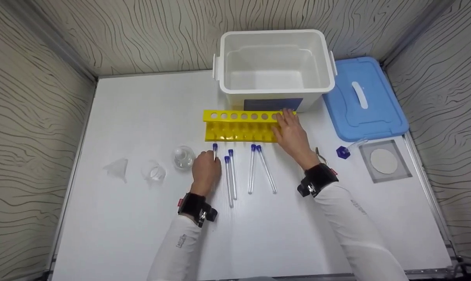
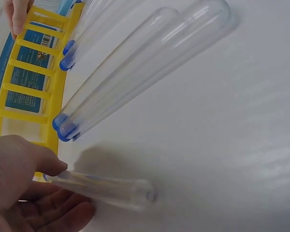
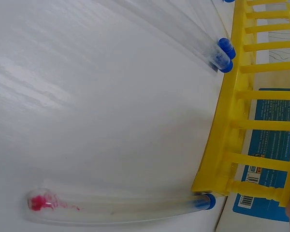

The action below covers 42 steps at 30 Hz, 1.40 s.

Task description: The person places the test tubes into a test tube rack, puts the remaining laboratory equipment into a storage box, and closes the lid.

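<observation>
My left hand (image 1: 206, 171) pinches a clear test tube (image 2: 106, 189) with a blue cap, just in front of the rack's left end. The yellow test tube rack (image 1: 235, 132) stands before the white box, and several of its holes are visibly unfilled. My right hand (image 1: 294, 136) grips the rack's right end, fingers over the top rail. Between the hands lie several capped test tubes (image 1: 252, 171) on the table, caps toward the rack. The right wrist view shows another test tube (image 3: 121, 209) with red matter at its bottom, below the rack's right end; in the head view it is hidden.
A white box (image 1: 274, 93) stands behind the rack, with its blue lid (image 1: 366, 113) to the right. A glass lamp-like bottle (image 1: 183, 158), a small beaker (image 1: 154, 171) and a funnel (image 1: 118, 168) are at left. A blue-based glass item (image 1: 343, 152) and a grey square with a white disc (image 1: 383, 160) are at right.
</observation>
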Tool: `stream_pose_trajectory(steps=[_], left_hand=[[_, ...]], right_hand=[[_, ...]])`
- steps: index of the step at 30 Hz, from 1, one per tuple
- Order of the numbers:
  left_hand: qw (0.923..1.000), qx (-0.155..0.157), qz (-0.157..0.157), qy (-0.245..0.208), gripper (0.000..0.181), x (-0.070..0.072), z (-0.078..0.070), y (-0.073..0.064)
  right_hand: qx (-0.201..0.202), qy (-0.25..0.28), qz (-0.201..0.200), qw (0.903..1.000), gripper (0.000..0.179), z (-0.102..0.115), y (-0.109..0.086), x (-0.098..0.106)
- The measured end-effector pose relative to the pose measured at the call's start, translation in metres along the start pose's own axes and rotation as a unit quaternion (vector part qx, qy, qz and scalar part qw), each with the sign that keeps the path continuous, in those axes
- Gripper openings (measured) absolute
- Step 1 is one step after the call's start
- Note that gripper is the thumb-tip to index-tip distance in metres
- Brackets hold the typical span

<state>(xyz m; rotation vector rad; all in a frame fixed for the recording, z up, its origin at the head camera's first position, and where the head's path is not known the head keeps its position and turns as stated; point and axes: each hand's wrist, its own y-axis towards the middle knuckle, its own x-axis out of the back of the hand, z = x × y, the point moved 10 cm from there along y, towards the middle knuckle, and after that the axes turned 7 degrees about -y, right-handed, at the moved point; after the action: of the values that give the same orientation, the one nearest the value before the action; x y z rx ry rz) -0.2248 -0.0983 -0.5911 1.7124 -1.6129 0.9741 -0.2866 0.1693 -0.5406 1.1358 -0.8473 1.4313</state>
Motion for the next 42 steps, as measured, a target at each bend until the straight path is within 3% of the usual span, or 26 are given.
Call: stream_pose_trajectory(steps=[6,13,17,24,30,38,42], left_hand=[[0.9993,0.002,-0.017,-0.034,0.029,0.013,-0.007,0.000],[0.9963,0.003,-0.037,-0.077,0.035,0.037,-0.026,0.004],[0.9934,-0.012,-0.047,-0.104,0.036,0.050,-0.037,0.007],[0.9812,-0.054,-0.067,-0.173,0.036,0.069,-0.050,0.013],[0.9683,-0.063,-0.106,-0.217,0.036,0.096,-0.059,0.022],[0.9559,-0.112,-0.154,-0.224,0.031,0.133,-0.075,0.039],[0.9500,-0.132,-0.161,-0.233,0.029,0.142,-0.079,0.047]], right_hand=[[-0.015,0.012,0.009,0.9998,0.053,-0.002,0.002,0.002],[-0.026,0.017,0.014,0.9994,0.049,-0.007,0.002,0.004],[-0.018,0.022,0.010,0.9995,0.048,-0.007,0.003,0.004],[-0.005,0.023,0.014,0.9996,0.049,-0.006,0.004,0.003],[-0.008,0.032,0.018,0.9993,0.051,-0.006,0.003,0.004],[0.003,0.027,0.020,0.9994,0.054,-0.002,0.003,0.003],[-0.001,0.029,0.028,0.9992,0.054,-0.002,0.003,0.001]])
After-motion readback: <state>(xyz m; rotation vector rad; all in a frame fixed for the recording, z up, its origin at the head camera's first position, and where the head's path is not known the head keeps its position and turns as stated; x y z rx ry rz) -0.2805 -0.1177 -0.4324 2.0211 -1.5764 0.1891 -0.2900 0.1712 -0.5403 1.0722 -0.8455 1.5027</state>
